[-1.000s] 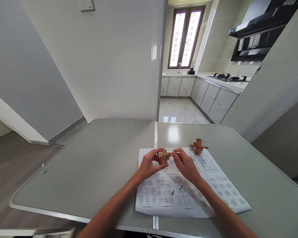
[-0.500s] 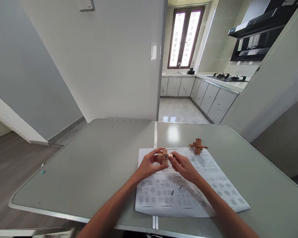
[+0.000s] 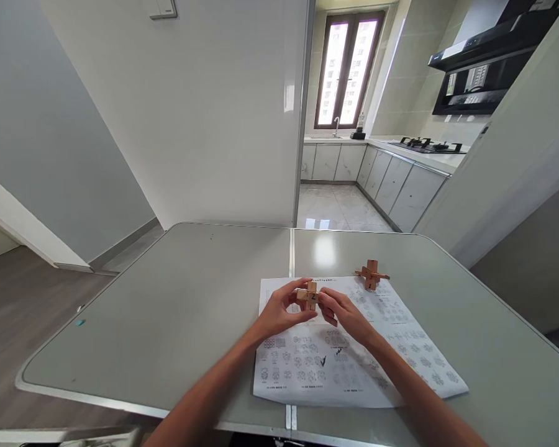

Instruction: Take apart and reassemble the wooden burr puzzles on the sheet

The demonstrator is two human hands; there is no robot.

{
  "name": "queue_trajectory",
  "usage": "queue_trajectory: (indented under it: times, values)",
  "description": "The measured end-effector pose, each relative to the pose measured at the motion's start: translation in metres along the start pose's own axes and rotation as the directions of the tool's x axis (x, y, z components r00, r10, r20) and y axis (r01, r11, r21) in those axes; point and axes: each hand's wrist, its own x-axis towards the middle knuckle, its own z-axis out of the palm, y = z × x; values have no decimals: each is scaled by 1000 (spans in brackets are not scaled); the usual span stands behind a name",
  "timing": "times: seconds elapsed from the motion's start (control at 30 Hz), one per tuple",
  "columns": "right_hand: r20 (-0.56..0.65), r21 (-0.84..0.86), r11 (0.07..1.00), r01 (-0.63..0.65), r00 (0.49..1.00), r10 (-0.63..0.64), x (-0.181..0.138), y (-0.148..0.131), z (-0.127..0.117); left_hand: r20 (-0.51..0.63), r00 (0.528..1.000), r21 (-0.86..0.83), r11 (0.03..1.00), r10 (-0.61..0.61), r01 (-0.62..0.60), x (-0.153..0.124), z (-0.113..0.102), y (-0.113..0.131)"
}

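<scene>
A small wooden cross-shaped puzzle (image 3: 310,295) with a dark mark on one face is held just above a printed sheet of diagrams (image 3: 354,347). My left hand (image 3: 279,313) pinches it from the left, thumb below and fingers on top. My right hand (image 3: 342,312) grips it from the right with curled fingers. A second wooden cross puzzle (image 3: 371,275) stands on the sheet's far right corner, apart from both hands.
The sheet lies on a grey folding table (image 3: 168,323) with a metal rim and a centre seam. A white wall stands behind the table's left half. An open kitchen doorway with cabinets (image 3: 391,180) lies beyond the right half.
My right hand has closed in on the puzzle from the right and now grips it together with the left. The puzzle has turned slightly in my fingers.
</scene>
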Motion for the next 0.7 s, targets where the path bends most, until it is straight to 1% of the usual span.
queue_trajectory:
  times: [0.1, 0.17, 0.27, 0.37, 0.47, 0.53, 0.7]
  values:
    - [-15, 36, 999, -13, 1000, 13, 0, 0, 3, -17, 999, -11, 1000, -27, 27, 1, 0, -1]
    - [-37, 96, 994, -48, 998, 52, 2, 2, 3, -57, 997, -26, 998, -55, 54, 2, -1, -3]
    - [-81, 245, 960, -134, 984, 158, 6, 8, -1, -156, 983, -41, 995, -101, 95, 5, -1, -7]
    - [-131, 454, 873, -178, 956, 263, 11, 16, -10, -247, 962, -23, 993, -118, 116, 7, -2, -13]
    - [-177, 626, 771, -119, 941, 288, 15, 23, -21, -293, 947, 3, 990, -132, 139, 9, -3, -18]
    - [-224, 684, 727, -61, 931, 289, 17, 27, -27, -291, 946, 16, 987, -146, 157, 9, -4, -20]
    - [-318, 698, 715, 36, 910, 265, 20, 40, -38, -261, 949, 44, 980, -177, 195, 8, -4, -22]
